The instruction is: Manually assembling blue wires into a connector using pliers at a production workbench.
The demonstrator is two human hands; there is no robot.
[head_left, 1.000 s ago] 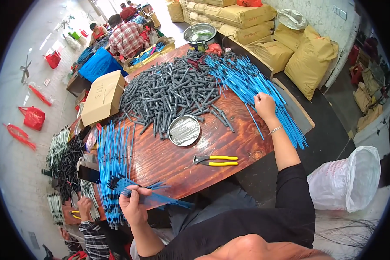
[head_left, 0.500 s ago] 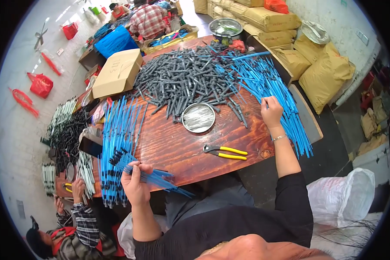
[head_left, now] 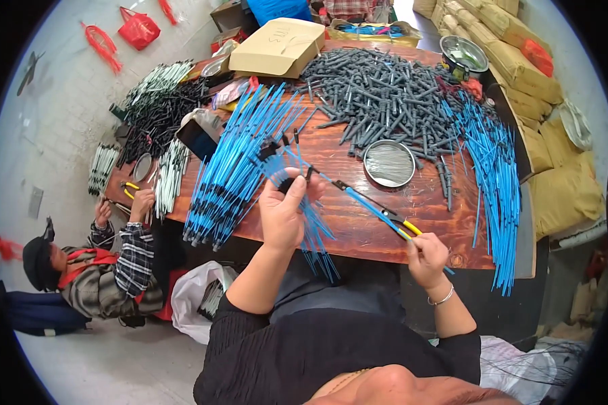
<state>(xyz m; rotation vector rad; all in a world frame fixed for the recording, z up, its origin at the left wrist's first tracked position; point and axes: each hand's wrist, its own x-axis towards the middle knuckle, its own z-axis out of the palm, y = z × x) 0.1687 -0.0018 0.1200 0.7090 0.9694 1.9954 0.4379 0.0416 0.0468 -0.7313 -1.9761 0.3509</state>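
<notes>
My left hand (head_left: 282,210) is closed around a fanned bundle of thin blue rods (head_left: 316,233) with black fittings at their upper ends. Between the fingertips of my right hand (head_left: 427,260) is the lower part of a single blue rod (head_left: 366,202). It slants up and left, with a black piece (head_left: 341,185) on it, toward the left hand's fingers. Whether its far end touches the bundle I cannot tell. Yellow-handled pliers (head_left: 411,227) lie on the table under this rod, partly hidden. Beyond them stands a round tin (head_left: 390,187) of fine pale pins.
Grey plastic tubes (head_left: 378,101) are heaped at the back of the wooden table (head_left: 348,229). Loose blue rods (head_left: 496,196) lie at its right edge, fitted blue rods (head_left: 230,169) on its left. A cardboard box (head_left: 277,50) stands behind. A co-worker (head_left: 101,270) handles pale rods at far left.
My right hand has come from over the right-hand blue rods to the table's front edge, now with one rod. My left hand has lifted its bundle. The whole view has swung left.
</notes>
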